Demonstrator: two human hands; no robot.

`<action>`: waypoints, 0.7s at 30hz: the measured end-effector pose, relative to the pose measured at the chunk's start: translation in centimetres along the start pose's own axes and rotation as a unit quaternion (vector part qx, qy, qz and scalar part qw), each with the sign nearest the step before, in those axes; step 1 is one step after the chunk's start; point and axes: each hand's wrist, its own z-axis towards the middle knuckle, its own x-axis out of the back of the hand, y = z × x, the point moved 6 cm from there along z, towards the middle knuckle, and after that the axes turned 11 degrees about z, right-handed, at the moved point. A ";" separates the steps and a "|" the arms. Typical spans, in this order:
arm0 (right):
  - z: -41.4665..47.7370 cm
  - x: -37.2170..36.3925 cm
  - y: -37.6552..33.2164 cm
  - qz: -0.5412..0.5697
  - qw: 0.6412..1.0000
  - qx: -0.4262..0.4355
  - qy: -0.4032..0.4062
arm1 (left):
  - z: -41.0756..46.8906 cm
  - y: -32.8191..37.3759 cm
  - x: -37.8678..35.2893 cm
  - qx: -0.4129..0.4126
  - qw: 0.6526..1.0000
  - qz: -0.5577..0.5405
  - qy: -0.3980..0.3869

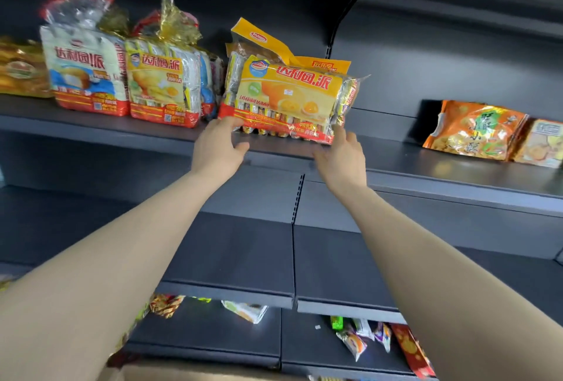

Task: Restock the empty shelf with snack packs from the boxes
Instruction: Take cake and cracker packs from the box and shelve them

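Observation:
A large yellow and red snack pack point(289, 97) leans on the upper dark shelf point(426, 164), its bottom edge at the shelf's front. My left hand point(217, 150) grips its lower left corner, thumb below and fingers on the front. My right hand point(341, 156) holds its lower right corner from beneath. Left of it stand a yellow pack point(161, 88) and a white and blue pack point(85, 73), both upright. Another yellow pack point(259, 39) sits right behind the held one.
Orange snack bags point(475, 131) lie at the right of the same shelf. A bare middle shelf point(237, 259) lies below. Small loose snack packets point(359, 338) lie on the bottom shelf. A cardboard box edge point(198, 373) shows at the bottom.

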 end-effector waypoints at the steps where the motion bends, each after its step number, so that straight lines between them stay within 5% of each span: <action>1: -1.6 0.2 -0.3 -0.008 1.000 0.012 -0.001 | -1.5 -0.1 0.1 -0.004 1.000 -0.014 0.001; 11: -18.6 -3.9 3.5 -0.062 0.992 0.081 -0.068 | -17.8 -3.6 -5.5 -0.016 0.997 -0.064 -0.037; 21: -33.9 -13.5 11.6 -0.047 0.969 0.066 -0.235 | -33.6 -11.4 -15.2 0.068 0.981 -0.010 -0.180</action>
